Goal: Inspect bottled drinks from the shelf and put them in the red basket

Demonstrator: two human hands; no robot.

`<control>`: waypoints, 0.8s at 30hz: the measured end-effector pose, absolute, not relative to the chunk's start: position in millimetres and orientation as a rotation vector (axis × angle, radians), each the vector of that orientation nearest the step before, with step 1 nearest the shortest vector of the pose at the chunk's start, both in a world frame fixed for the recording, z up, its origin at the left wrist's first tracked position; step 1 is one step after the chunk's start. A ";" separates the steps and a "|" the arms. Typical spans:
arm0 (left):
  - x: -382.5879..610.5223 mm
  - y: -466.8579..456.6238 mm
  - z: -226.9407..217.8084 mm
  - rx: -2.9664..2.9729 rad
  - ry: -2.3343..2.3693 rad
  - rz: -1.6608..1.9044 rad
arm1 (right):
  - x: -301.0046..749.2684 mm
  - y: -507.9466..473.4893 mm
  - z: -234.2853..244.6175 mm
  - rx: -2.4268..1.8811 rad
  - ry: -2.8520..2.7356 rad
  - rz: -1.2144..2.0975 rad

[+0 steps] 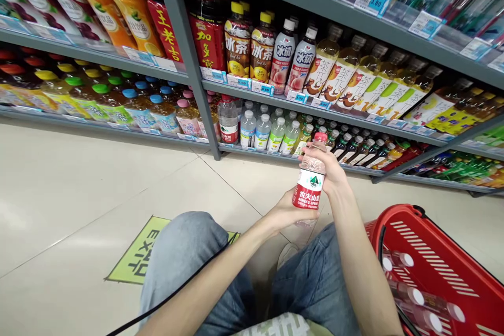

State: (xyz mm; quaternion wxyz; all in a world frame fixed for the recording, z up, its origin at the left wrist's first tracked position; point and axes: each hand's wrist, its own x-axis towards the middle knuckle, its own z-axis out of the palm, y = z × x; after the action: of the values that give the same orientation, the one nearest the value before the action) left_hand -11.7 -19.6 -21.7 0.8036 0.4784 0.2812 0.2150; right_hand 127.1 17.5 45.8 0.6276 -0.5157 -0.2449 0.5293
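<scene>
A clear water bottle (309,189) with a red cap and a red-and-white label is held upright, slightly tilted, in front of my knees. My left hand (285,212) grips its lower part, with the thumb lying across below the label. Around the upper part, just under the cap, my right hand (328,168) is closed. Parts of the fingers of both hands are hidden behind the bottle. Beyond it, a larger red-capped water bottle (229,121) stands on the bottom shelf at the left end of a row of white-capped bottles (263,131).
Shelves of drinks (283,89) run across the view, with price tags (374,0) along their edges. At my right stands a red basket (444,252) holding several bottles with pale caps (417,296). A yellow-green exit sign (134,252) lies on the floor beside my left knee.
</scene>
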 end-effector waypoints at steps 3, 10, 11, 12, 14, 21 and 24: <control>-11.8 -21.1 -19.9 1.028 0.597 0.474 | 126.3 16.6 46.5 -1.185 -0.567 1.205; -12.5 -22.2 -17.9 1.037 0.542 0.528 | 125.6 16.9 46.0 -1.179 -0.569 1.192; -12.6 -22.4 -17.5 1.034 0.541 0.528 | 125.6 16.9 45.9 -1.183 -0.570 1.192; -12.7 -22.5 -17.1 1.032 0.541 0.526 | 125.6 16.9 45.9 -1.187 -0.571 1.191; -12.8 -22.8 -16.6 1.026 0.545 0.524 | 125.6 16.8 46.0 -1.193 -0.569 1.189; -12.4 -22.8 -18.6 1.033 0.533 0.539 | 125.3 16.7 46.6 -1.202 -0.574 1.191; -12.4 -23.0 -18.9 1.032 0.536 0.531 | 125.5 16.9 46.2 -1.198 -0.571 1.194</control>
State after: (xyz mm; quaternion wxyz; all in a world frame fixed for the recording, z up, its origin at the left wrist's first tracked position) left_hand -12.4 -23.0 -18.9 0.8026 0.4815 0.2500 0.2480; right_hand 125.5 16.9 46.2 0.6273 -0.5226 -0.2490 0.5210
